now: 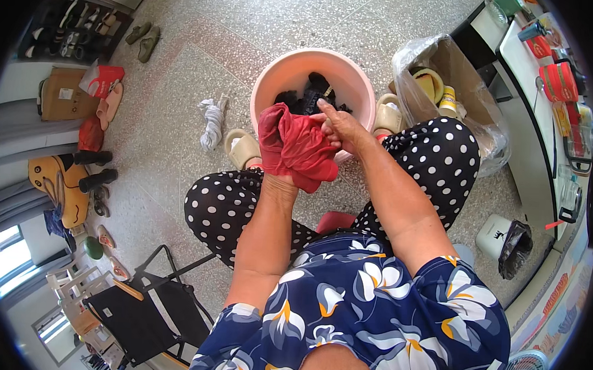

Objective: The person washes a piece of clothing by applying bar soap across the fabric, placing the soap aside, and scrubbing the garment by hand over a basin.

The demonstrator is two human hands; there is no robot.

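A wrinkled red cloth (298,148) is draped over my left hand (280,181), so only the wrist shows and the fingers are hidden. My right hand (342,128) grips the cloth's right side with curled fingers, its thumb raised. Both hands are above the near rim of a pink plastic basin (259,86). Dark wet-looking clothing (316,94) lies in the bottom of the basin. Left of the basin, a twisted light grey cloth (212,123) rests on the speckled floor.
A cardboard box lined with clear plastic (472,88) holds melon rind and a yellow-labelled container. A small white bin (493,235) stands at right, below a cluttered counter (520,61). At left are a black folding chair (137,312), shoes and a watermelon (93,248). My slippers flank the basin.
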